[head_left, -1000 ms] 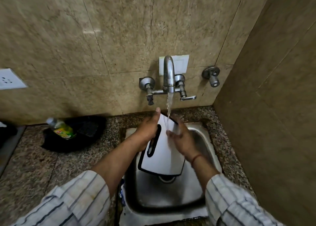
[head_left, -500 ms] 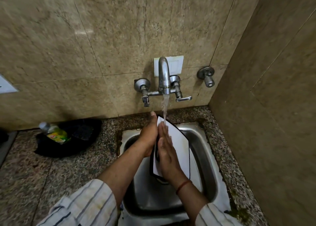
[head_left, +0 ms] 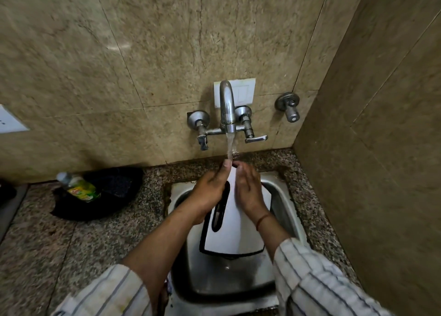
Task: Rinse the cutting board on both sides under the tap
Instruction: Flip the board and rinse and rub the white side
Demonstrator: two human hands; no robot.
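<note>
A white cutting board (head_left: 230, 232) with a black rim and a slot handle is held tilted over the steel sink (head_left: 285, 203), its top end under the tap (head_left: 226, 105). Water (head_left: 229, 146) runs from the spout onto the board's top edge and my thumb. My left hand (head_left: 210, 194) grips the board's left edge by the handle slot. My right hand (head_left: 248, 191) lies flat on the board's face, fingers toward the stream.
A black pan (head_left: 100, 194) with a green-labelled bottle (head_left: 78, 186) lying in it sits on the granite counter (head_left: 59, 239) to the left. A second valve (head_left: 288, 106) juts from the wall on the right. A tiled side wall (head_left: 381, 148) stands close on the right.
The board has swung back to face me with its flat side up. My right hand slid up its face toward the stream. The left hand keeps its hold.
</note>
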